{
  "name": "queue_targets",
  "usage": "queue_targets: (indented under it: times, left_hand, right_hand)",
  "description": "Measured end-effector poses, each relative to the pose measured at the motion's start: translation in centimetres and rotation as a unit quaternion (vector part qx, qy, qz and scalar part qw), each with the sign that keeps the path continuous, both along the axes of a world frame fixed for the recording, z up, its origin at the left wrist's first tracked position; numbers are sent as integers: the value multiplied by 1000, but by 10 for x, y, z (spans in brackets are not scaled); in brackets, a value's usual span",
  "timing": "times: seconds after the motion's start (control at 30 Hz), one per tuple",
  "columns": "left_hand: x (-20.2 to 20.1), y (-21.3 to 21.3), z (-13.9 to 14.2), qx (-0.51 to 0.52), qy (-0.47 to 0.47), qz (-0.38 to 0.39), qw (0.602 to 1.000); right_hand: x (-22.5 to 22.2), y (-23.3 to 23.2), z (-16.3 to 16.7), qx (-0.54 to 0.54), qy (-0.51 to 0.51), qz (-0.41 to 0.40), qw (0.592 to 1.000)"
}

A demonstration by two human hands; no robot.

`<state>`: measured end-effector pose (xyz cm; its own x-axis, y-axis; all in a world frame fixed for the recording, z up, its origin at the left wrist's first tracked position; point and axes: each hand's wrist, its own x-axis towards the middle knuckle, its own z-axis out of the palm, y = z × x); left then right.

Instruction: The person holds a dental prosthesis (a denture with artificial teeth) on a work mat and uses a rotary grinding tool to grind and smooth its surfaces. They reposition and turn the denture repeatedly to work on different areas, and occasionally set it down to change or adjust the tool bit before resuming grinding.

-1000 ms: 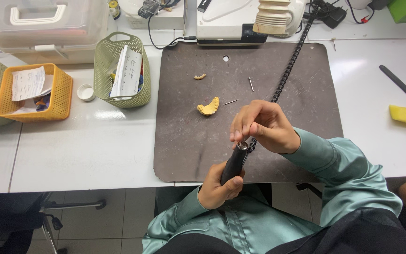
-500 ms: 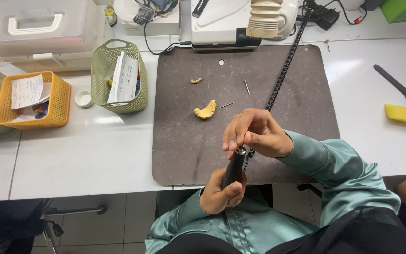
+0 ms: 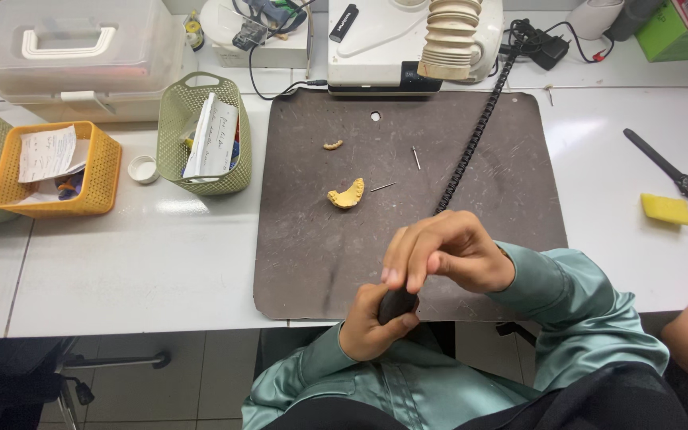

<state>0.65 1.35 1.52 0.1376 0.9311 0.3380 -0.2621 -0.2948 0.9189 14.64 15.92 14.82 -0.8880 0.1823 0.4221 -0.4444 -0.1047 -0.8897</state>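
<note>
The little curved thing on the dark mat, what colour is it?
The curved dental cast is yellowish-tan, seen clearly in the head view.

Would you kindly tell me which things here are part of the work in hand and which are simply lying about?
In hand: left hand, right hand, black handpiece, ribbed black cable.
Lying about: yellow dental cast, small cast fragment, wristwatch, yellow sponge, green basket, orange basket.
</note>
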Motion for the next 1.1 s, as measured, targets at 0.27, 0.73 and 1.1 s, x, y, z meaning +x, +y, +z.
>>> queue_targets:
  times: [0.27,0.73,1.1]
  left_hand:
    - [20,-8,-14,80,-72,-62,992]
    - [12,13,0,-84,-284,-134,946]
    - [13,31,12,-113,-8,-83,990]
  right_hand:
    - [-2,-23,1,-66,75,136,986]
    - [-12,-3,-1,-38,-102,-1,994]
    - [3,-26,-10,-56,-168,-98,979]
